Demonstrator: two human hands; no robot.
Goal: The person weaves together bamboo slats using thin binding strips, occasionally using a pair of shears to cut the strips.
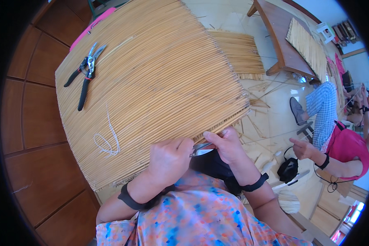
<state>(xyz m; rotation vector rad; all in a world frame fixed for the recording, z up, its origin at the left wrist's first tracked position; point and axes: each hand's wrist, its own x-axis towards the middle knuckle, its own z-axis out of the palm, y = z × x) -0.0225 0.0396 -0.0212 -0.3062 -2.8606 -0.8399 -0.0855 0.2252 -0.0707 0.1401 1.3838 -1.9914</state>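
Observation:
A large mat of pale reeds (160,69) lies before me, its near edge at my hands. My left hand (170,158) is closed at that edge around what looks like a thin metal tool (200,146), largely hidden by my fingers. My right hand (227,149) pinches the edge strips just right of the tool, thumb on top. Black-handled pruning shears (86,78) rest on the mat's upper left. A loose loop of white string (115,139) lies on its lower left.
Wooden panels (41,115) border the left. Another reed piece (238,53) and scattered sticks are on the tiled floor, near a wooden bench (274,33) bearing more reeds. At right, a person in pink (348,151) sits with a hand extended, near a black bag (288,169).

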